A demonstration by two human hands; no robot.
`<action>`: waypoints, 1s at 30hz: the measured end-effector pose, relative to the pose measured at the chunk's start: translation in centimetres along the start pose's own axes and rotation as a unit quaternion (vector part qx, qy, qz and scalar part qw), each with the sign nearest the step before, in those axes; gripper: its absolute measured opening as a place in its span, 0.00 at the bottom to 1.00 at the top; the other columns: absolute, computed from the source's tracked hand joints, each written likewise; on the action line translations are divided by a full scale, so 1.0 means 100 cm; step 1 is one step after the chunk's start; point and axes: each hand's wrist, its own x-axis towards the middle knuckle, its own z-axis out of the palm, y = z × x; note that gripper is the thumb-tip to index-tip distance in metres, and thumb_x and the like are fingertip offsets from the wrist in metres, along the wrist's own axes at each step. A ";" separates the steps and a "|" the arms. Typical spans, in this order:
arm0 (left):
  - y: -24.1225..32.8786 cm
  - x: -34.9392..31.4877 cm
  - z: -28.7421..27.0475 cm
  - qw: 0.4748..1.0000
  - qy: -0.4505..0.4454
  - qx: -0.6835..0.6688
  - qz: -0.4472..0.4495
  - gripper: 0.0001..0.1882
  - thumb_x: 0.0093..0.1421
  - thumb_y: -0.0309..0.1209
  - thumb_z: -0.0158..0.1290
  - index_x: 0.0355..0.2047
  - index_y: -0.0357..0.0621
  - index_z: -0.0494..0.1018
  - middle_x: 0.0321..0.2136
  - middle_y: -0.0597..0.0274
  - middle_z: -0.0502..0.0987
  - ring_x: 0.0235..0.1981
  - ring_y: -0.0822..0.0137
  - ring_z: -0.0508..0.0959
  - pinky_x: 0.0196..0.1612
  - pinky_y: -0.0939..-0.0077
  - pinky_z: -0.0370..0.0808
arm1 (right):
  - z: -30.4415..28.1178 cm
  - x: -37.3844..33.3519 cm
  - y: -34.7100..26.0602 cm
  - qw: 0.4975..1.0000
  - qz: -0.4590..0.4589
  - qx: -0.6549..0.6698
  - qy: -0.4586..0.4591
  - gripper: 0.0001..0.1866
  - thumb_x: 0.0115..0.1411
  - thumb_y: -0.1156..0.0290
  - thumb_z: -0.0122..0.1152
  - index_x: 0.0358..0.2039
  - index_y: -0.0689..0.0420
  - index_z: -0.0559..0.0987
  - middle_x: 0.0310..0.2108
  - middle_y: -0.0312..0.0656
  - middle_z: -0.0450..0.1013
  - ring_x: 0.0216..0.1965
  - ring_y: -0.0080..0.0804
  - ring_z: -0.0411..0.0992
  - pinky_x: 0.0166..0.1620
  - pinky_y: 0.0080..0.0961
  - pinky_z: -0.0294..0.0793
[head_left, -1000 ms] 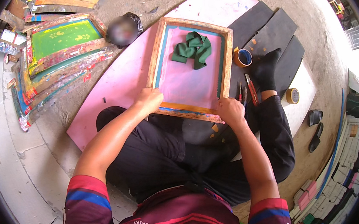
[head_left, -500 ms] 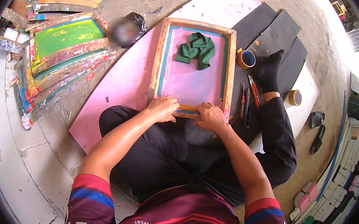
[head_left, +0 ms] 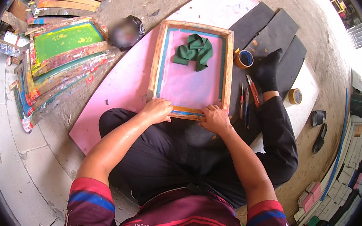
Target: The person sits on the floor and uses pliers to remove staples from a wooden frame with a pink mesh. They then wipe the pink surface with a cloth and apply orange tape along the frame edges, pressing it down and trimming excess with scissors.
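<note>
A wooden screen-printing frame (head_left: pixel 226 74) lies in front of me, with pale mesh edged in teal. A crumpled strip of dark green cloth (head_left: pixel 202 59) rests inside it, toward the far side. At the near left corner, my left hand (head_left: pixel 159 110) is closed over the near rail. My right hand (head_left: pixel 216 118) grips the same rail near its right end, fingers bent over the wood. A yellow and blue stretch of rail shows between them.
Right of the frame, on black sheets (head_left: pixel 256 35), are a tape roll (head_left: pixel 244 58), a red cutter knife (head_left: pixel 253 91) and slim tools (head_left: pixel 245 108). Another tape roll (head_left: pixel 295 96) lies farther right. Stacked paint-stained screens (head_left: pixel 69 41) and a black plastic bag (head_left: pixel 132 31) stand left.
My hands have moved apart along the near rail, the left toward the left corner and the right slightly rightward. The whole view has shifted a little; the cloth stays inside the frame.
</note>
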 end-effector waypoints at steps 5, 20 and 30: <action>0.002 -0.003 -0.005 0.997 -0.037 0.053 -0.040 0.25 0.51 0.50 0.73 0.37 0.43 0.84 0.35 0.56 0.83 0.42 0.51 0.86 0.46 0.55 0.84 | 0.007 -0.005 0.004 0.999 0.026 -0.033 0.005 0.27 0.52 0.54 0.79 0.48 0.54 0.82 0.46 0.45 0.79 0.55 0.46 0.77 0.58 0.43 0.78; 0.008 -0.014 -0.021 0.978 -0.035 0.206 -0.025 0.27 0.48 0.57 0.73 0.31 0.44 0.88 0.33 0.60 0.87 0.52 0.56 0.80 0.68 0.55 0.68 | 0.021 0.005 -0.024 0.998 0.017 -0.049 0.033 0.29 0.49 0.57 0.79 0.47 0.56 0.77 0.47 0.47 0.75 0.54 0.49 0.75 0.54 0.49 0.77; -0.038 -0.027 -0.034 0.936 0.193 -0.096 -0.277 0.29 0.65 0.48 0.63 0.58 0.38 0.78 0.48 0.47 0.85 0.53 0.47 0.80 0.62 0.54 0.74 | 0.029 0.060 -0.090 0.999 -0.011 0.029 -0.016 0.31 0.43 0.63 0.77 0.48 0.56 0.77 0.48 0.46 0.75 0.54 0.51 0.74 0.55 0.48 0.78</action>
